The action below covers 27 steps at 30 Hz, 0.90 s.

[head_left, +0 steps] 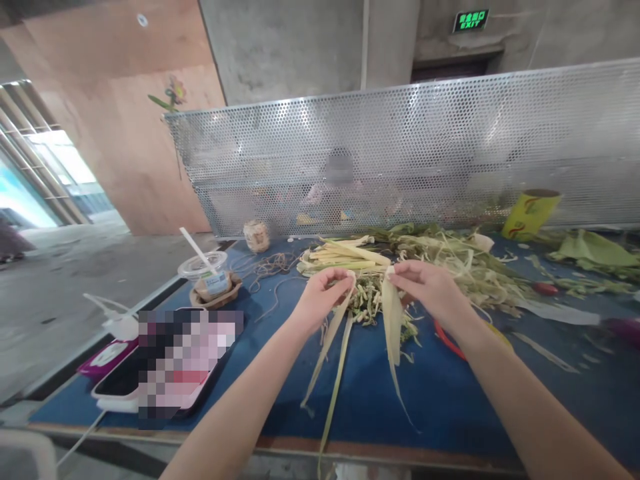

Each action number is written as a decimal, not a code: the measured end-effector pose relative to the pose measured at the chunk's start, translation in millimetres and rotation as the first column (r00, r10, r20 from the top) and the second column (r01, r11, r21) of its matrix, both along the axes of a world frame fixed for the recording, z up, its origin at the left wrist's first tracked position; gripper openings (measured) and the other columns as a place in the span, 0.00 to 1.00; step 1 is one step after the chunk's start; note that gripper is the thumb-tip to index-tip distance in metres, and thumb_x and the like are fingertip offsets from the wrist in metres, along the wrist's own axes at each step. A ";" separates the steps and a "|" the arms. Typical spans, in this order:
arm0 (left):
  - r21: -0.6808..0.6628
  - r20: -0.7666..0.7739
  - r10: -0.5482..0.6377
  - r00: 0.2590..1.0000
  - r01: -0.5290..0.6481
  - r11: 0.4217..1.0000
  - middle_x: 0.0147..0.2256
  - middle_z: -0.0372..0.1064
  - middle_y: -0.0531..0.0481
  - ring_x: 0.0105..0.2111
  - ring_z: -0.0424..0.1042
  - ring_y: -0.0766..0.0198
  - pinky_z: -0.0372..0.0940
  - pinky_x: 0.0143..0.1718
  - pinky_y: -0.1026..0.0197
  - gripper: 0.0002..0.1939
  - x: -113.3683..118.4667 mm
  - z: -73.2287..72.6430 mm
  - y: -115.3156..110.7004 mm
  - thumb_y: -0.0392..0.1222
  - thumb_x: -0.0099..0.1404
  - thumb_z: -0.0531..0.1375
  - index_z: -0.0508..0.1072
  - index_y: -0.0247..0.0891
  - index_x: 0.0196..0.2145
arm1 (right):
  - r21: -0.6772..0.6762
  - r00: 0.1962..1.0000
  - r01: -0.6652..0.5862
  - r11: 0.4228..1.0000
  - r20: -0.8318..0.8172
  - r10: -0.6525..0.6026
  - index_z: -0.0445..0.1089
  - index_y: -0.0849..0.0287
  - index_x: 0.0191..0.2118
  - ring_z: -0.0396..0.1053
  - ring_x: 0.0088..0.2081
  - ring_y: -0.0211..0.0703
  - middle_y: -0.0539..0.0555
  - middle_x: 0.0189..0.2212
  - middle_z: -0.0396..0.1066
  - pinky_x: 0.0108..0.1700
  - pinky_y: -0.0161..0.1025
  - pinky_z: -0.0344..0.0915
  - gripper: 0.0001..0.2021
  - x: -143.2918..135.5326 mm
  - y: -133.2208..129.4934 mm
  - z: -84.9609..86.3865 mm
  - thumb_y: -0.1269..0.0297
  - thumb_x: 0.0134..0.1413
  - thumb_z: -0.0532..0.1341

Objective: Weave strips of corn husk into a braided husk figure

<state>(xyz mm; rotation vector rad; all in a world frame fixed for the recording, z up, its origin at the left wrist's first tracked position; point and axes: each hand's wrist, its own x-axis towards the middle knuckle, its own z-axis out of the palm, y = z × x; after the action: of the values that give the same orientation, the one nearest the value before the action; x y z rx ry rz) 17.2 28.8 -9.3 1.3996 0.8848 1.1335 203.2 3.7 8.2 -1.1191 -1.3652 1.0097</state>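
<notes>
My left hand [327,293] pinches the top end of a narrow, pale corn husk strip [325,363] that hangs down toward the table's front edge. Held at its top by my right hand [425,283] is a wider corn husk [393,327], its thin tip pointing downward. The hands are apart, with a gap between the two husks. Behind them lies a pile of short cut green stems [369,297]. A long green strip [336,393] also hangs near my left hand; whether it is pinched there I cannot tell. Farther back rests a bundle of yellow-green husks [345,253].
A heap of loose husks [455,263] spreads right, near a yellow cylinder [533,213]. At left are a phone-like device [170,360], a lidded cup with a straw [210,280] and tangled twine [273,267]. A perforated metal screen [280,160] stands behind the blue table [290,400].
</notes>
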 end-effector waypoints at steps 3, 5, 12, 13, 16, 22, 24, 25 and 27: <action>0.094 -0.030 0.024 0.999 -0.021 0.995 0.21 0.62 0.55 0.19 0.60 0.74 0.58 0.21 0.69 0.10 -0.5 3.2 -4.4 0.45 0.53 0.60 0.67 0.35 0.28 | 0.026 0.998 -0.056 0.998 -0.024 0.056 0.68 0.59 0.25 0.64 0.20 0.34 0.49 0.21 0.68 0.20 0.32 0.65 0.09 -3.8 -5.2 5.2 0.60 0.38 0.65; 0.214 -0.097 0.111 0.989 -0.088 0.973 0.20 0.62 0.56 0.18 0.59 0.73 0.58 0.20 0.69 0.10 -1.6 5.2 -7.0 0.45 0.53 0.59 0.67 0.35 0.27 | -0.024 0.981 -0.157 0.987 -0.121 0.153 0.67 0.59 0.24 0.61 0.17 0.31 0.47 0.18 0.65 0.17 0.30 0.61 0.09 -1.9 -8.0 6.7 0.60 0.37 0.66; 0.629 -0.202 0.510 0.836 -0.288 0.722 0.25 0.69 0.52 0.24 0.66 0.70 0.59 0.23 0.69 0.04 -3.1 8.0 -17.6 0.39 0.55 0.57 0.71 0.37 0.26 | -0.124 0.929 -0.343 0.931 -0.188 0.318 0.66 0.59 0.27 0.55 0.12 0.27 0.44 0.15 0.62 0.11 0.27 0.51 0.12 -17.3 -11.0 5.1 0.58 0.35 0.66; 0.627 -0.197 0.512 0.836 -0.294 0.721 0.25 0.69 0.52 0.24 0.66 0.70 0.59 0.23 0.69 0.05 -2.5 7.9 -19.0 0.39 0.55 0.57 0.71 0.37 0.26 | -0.106 0.949 -0.302 0.947 -0.131 0.288 0.66 0.59 0.27 0.56 0.12 0.28 0.44 0.15 0.62 0.11 0.27 0.52 0.12 -22.8 -11.5 5.8 0.58 0.37 0.65; 0.615 -0.170 0.521 0.836 -0.324 0.719 0.25 0.70 0.52 0.24 0.67 0.69 0.59 0.22 0.69 0.05 -1.1 7.6 -22.9 0.40 0.56 0.57 0.72 0.37 0.27 | -0.025 0.985 -0.157 0.987 0.066 0.158 0.66 0.59 0.27 0.60 0.10 0.31 0.45 0.16 0.63 0.11 0.29 0.56 0.10 -36.4 -14.5 9.7 0.59 0.41 0.63; 0.754 -0.201 0.584 0.786 -0.256 0.605 0.24 0.68 0.51 0.24 0.66 0.69 0.62 0.27 0.68 0.06 1.1 7.5 -30.7 0.36 0.56 0.57 0.74 0.37 0.29 | 0.240 0.934 0.155 0.958 0.280 -0.221 0.68 0.58 0.28 0.65 0.14 0.36 0.52 0.26 0.70 0.12 0.33 0.61 0.04 -49.3 -15.8 10.3 0.65 0.43 0.59; 0.798 -0.189 0.603 0.775 -0.236 0.554 0.26 0.69 0.50 0.24 0.65 0.70 0.63 0.29 0.67 0.08 1.0 7.5 -32.5 0.37 0.57 0.56 0.74 0.36 0.32 | 0.338 0.906 0.169 0.926 0.317 -0.282 0.70 0.58 0.29 0.69 0.21 0.40 0.54 0.29 0.71 0.15 0.34 0.63 0.05 -51.4 -14.2 7.6 0.67 0.43 0.58; 0.821 -0.178 0.623 0.762 -0.234 0.521 0.27 0.69 0.49 0.24 0.65 0.69 0.63 0.30 0.67 0.09 0.6 7.4 -32.9 0.37 0.57 0.55 0.75 0.35 0.33 | 0.377 0.895 0.166 0.911 0.330 -0.300 0.71 0.58 0.29 0.70 0.24 0.42 0.55 0.30 0.72 0.17 0.34 0.64 0.05 -52.1 -13.9 6.5 0.67 0.44 0.58; 0.864 -0.162 0.673 0.722 -0.225 0.450 0.25 0.69 0.48 0.25 0.65 0.68 0.63 0.31 0.66 0.11 -0.9 7.0 -32.4 0.38 0.58 0.54 0.75 0.34 0.35 | 0.433 0.882 0.173 0.884 0.332 -0.335 0.71 0.58 0.28 0.70 0.26 0.43 0.54 0.28 0.72 0.21 0.36 0.66 0.05 -53.3 -14.3 5.0 0.66 0.45 0.59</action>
<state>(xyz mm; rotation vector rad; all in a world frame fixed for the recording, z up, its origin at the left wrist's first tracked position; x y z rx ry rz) 16.3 -3.6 -2.3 2.3861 1.2566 1.7982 149.9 -10.5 13.2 -1.1950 -1.5981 0.2894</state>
